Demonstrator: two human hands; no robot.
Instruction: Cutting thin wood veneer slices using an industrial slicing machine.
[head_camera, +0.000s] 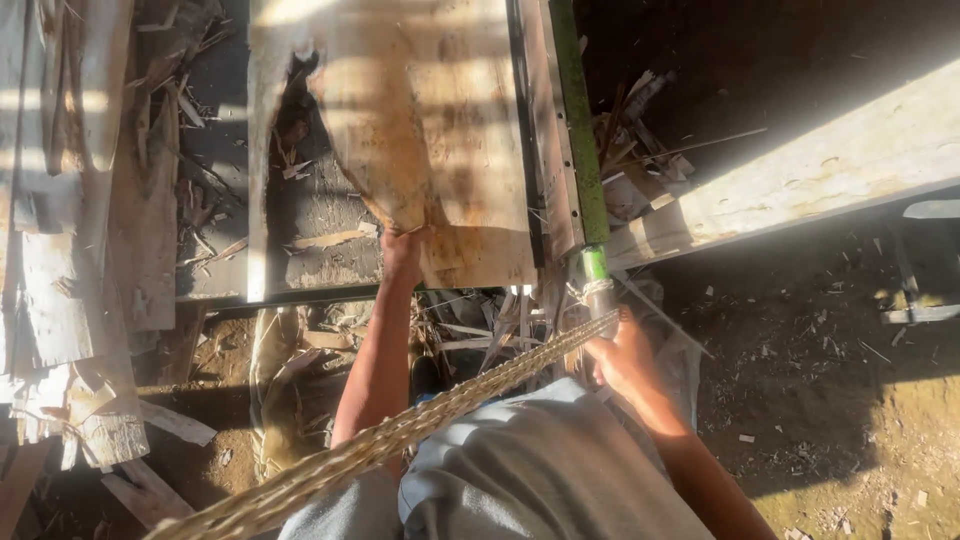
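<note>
My left hand (404, 252) grips the near edge of a thin, torn sheet of wood veneer (430, 130) that lies on a flat machine bed ahead of me. My right hand (622, 352) is closed around the lower end of a green metal bar (580, 150), which runs up along the right side of the veneer sheet. A thick braided rope (400, 435) stretches diagonally from the lower left up to the end of the bar by my right hand. My grey-clothed legs fill the bottom of the view.
Stacks of veneer strips and wood scraps (70, 250) lie at the left. A pale wooden beam (820, 170) slants across the right. Splinters and offcuts (480, 330) litter the dirt floor (830, 400) below the bed.
</note>
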